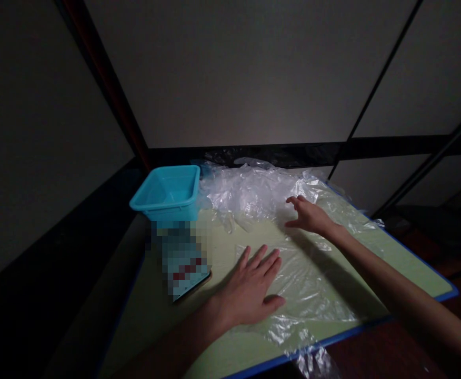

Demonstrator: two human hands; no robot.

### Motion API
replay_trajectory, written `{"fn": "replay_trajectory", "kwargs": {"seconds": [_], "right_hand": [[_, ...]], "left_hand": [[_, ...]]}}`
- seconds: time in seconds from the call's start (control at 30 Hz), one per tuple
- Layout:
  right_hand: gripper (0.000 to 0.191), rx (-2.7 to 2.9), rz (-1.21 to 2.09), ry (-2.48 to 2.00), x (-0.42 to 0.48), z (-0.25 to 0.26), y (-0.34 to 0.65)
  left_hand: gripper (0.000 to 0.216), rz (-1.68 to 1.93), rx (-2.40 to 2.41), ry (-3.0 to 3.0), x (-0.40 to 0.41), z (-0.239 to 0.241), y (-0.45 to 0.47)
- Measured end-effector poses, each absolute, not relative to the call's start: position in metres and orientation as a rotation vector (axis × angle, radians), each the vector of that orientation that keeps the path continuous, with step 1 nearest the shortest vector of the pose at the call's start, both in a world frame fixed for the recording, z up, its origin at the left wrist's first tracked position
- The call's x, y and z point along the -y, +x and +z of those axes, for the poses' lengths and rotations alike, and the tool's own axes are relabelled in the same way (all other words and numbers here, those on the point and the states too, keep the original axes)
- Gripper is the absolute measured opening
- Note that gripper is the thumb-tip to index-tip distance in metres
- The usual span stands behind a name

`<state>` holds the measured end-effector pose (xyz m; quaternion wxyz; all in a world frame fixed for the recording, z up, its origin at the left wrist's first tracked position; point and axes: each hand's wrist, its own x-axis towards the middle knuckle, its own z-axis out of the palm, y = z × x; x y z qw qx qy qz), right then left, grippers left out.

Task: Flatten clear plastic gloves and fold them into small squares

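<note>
A clear plastic sheet (313, 273) lies spread over the pale green table top (163, 326), and a crumpled heap of clear plastic (250, 189) is piled at the far side. My left hand (250, 289) lies flat on the near part of the sheet, fingers stretched out and slightly spread. My right hand (309, 216) reaches out further back with open fingers, at the edge of the crumpled heap. Neither hand grips anything.
A turquoise plastic tub (169, 192) stands at the far left corner of the table. A flat phone-like object (187, 263) with a blurred face lies in front of it. The table has a blue edge (333, 342). Dark walls and frame bars surround it.
</note>
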<state>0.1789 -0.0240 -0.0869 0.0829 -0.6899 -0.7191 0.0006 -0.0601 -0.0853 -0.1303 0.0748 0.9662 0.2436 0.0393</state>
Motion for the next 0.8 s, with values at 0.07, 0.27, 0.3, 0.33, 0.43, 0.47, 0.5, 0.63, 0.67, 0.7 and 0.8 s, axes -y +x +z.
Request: {"fn": "replay_trajectory", "kwargs": {"seconds": [0.07, 0.27, 0.3, 0.33, 0.43, 0.47, 0.5, 0.63, 0.67, 0.7, 0.8], "right_hand": [[0.059, 2.185, 0.019, -2.148, 0.009, -0.091, 0.178], [0.026, 2.351, 0.088, -2.292, -0.02, -0.095, 0.177], [0.026, 2.369, 0.059, -2.295, -0.021, -0.095, 0.175], [0.027, 2.38, 0.014, -2.293, -0.021, -0.094, 0.172], [0.026, 2.386, -0.176, -2.254, -0.016, -0.094, 0.162], [0.025, 2.386, -0.239, -2.229, -0.013, -0.094, 0.159], [0.023, 2.39, -0.293, -2.201, -0.011, -0.094, 0.156], [0.023, 2.416, -0.403, -2.113, -0.003, -0.097, 0.154], [0.023, 2.418, -0.409, -2.101, -0.003, -0.098, 0.155], [0.022, 2.415, -0.412, -2.095, -0.002, -0.099, 0.156], [0.022, 2.373, -0.405, -2.094, -0.001, -0.102, 0.158]], "left_hand": [[0.066, 0.118, -0.727, 2.892, 0.086, -0.131, -0.06], [0.066, 0.131, -0.726, 2.886, 0.085, -0.131, -0.059], [0.067, 0.133, -0.727, 2.885, 0.085, -0.132, -0.059], [0.067, 0.133, -0.727, 2.884, 0.086, -0.132, -0.059], [0.068, 0.141, -0.725, 2.878, 0.086, -0.132, -0.058], [0.068, 0.147, -0.725, 2.876, 0.086, -0.132, -0.058], [0.068, 0.151, -0.725, 2.874, 0.086, -0.132, -0.058], [0.066, 0.143, -0.732, 2.875, 0.087, -0.131, -0.057], [0.066, 0.136, -0.734, 2.878, 0.087, -0.131, -0.057], [0.066, 0.129, -0.734, 2.881, 0.087, -0.131, -0.056], [0.066, 0.125, -0.737, 2.884, 0.087, -0.13, -0.056]]}}
